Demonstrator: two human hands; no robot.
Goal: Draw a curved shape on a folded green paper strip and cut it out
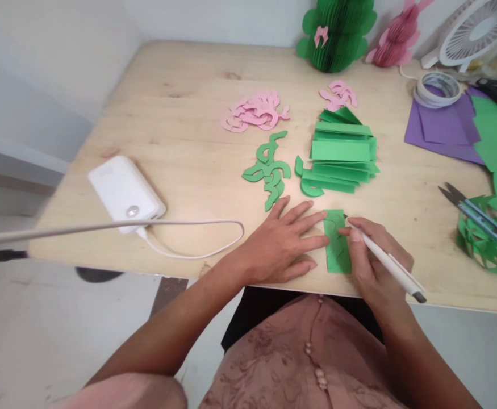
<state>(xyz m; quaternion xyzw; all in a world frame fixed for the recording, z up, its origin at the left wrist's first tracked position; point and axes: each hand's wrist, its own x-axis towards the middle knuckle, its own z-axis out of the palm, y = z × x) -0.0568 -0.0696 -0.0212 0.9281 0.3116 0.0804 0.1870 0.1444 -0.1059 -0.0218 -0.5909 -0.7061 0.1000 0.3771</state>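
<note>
A small green paper strip (pixel 337 250) with dark curved pen lines lies near the table's front edge. My left hand (pixel 284 241) rests flat with fingers spread, its fingertips on the strip's left side. In my right hand (pixel 378 258) is a white pen (pixel 391 262), its tip at the strip's upper right corner. Just beyond the strip sits a stack of folded green paper (pixel 342 151). Green cut-out pieces (pixel 267 170) lie beyond my left hand, and pink cut-out pieces (pixel 257 111) farther back.
A white power bank (pixel 124 190) with a cable is at left. Scissors (pixel 473 210) lie on green scraps (pixel 482 244) at right. Behind are purple paper (pixel 444 128), tape rolls (pixel 438 91), a fan (pixel 478 28) and green (pixel 339 34) and pink (pixel 397 37) honeycomb paper figures.
</note>
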